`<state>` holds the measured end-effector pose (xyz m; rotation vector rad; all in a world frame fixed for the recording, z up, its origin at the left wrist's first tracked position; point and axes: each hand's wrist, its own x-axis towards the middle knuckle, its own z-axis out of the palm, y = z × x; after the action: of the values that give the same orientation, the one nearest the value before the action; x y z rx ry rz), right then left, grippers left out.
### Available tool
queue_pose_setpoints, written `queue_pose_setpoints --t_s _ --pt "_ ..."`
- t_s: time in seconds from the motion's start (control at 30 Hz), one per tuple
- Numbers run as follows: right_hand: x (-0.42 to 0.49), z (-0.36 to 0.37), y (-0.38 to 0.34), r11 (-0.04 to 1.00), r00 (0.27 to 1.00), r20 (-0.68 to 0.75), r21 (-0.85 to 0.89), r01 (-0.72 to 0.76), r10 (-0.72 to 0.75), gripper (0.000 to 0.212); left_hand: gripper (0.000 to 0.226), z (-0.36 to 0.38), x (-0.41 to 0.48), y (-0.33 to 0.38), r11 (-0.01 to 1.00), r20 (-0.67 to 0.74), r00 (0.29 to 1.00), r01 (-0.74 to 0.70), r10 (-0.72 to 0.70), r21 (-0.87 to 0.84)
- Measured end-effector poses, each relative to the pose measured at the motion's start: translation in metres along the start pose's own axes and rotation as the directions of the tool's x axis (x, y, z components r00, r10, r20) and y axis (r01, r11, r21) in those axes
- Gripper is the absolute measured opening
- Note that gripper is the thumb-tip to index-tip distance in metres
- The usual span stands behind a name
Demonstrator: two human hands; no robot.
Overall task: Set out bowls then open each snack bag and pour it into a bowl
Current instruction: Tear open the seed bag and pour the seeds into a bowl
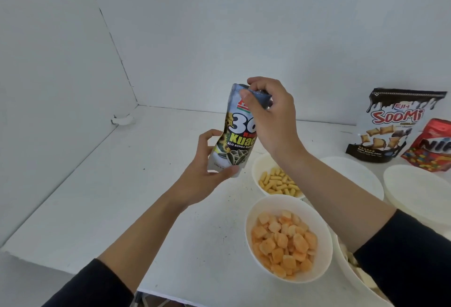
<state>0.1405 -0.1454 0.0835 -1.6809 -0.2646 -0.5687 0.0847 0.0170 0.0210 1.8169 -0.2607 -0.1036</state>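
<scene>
White walls meet in a corner behind a white table (109, 197), and on this table stands the orange bowl (273, 203), full of orange puffs. The seed bag (231, 145) is in the air, beyond this bowl and a little to its left, not touching the table. Its long axis is almost upright, with the top leaning slightly to the right; the sealed top points up, the bottom points down and the printed face looks at the camera. The left hand (205, 172) holds the bottom, fingers curled behind it and thumb across the front. The right hand (271, 116) pinches the top edge, which is bent over between thumb and fingers. I judge the tearing is about to start. If the seal gives way suddenly, seeds can jump out, because the bag is upright and squeezed from below. They may fall into the stick bowl (262, 162), just beyond the orange bowl, and mix the snacks. An empty bowl (351, 172) waits beyond the orange bowl to the right, partly hidden by the right forearm.
</scene>
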Motion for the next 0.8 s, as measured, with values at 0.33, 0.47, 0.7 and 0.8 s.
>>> queue_pose_setpoints --t_s 0.33,0.47,0.7,0.8 --pt "0.0 -0.043 0.011 0.978 0.933 -0.294 0.037 -0.208 0.209 0.007 0.06 0.005 0.017 0.003 0.961 -0.047 0.998 0.015 -0.029 -0.278" --pt "-0.01 -0.079 0.008 0.99 0.953 -0.27 0.025 -0.137 0.139 0.013 0.051 0.023 0.023 0.014 0.893 -0.021 1.0 -0.027 0.02 -0.45" --pt "-0.013 -0.168 0.003 0.99 0.991 -0.114 0.129 -0.051 0.066 0.012 0.037 0.097 0.024 0.056 0.831 -0.078 0.983 -0.181 0.165 -0.527" --pt "-0.014 -0.214 -0.001 0.988 0.996 -0.06 0.142 -0.056 0.065 0.018 0.027 0.138 0.025 0.068 0.824 -0.1 0.977 -0.213 0.19 -0.525"
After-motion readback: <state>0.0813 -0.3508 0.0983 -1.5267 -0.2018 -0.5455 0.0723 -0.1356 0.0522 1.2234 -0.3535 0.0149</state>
